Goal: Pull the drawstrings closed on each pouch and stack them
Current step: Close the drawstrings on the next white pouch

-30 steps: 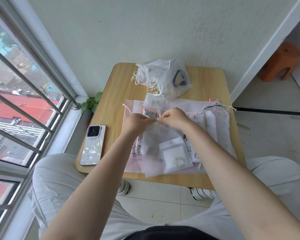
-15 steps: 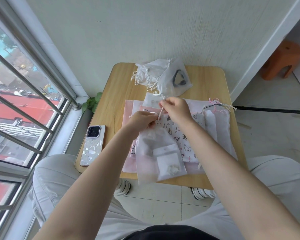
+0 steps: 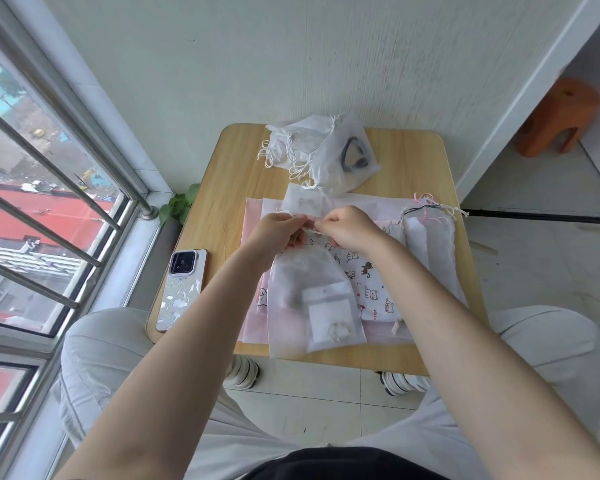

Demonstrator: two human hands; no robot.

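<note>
Half a second ago the right hand was raised toward the far side of the table with a white string stretched out from the pouch; now it has come back down and sits close against the left hand, the two nearly touching at the fingertips. Both hands have their fingers curled and pinch the gathered neck of the translucent white pouch, the left at the bunched fabric, the right just beside it at what looks like the drawstring, though the string itself is too thin and blurred to be sure of. Below the grip, toward the person, the pouch lies flat with a small white card packet visible through it near its bottom end. It rests on a spread of pink and cat-printed pouches that reach out to the right of the hands. Beyond the hands, against the wall, sits a heap of closed white pouches, one showing a dark loop inside. Left of the left hand, near the edge of the wooden table, a phone lies face down.
</note>
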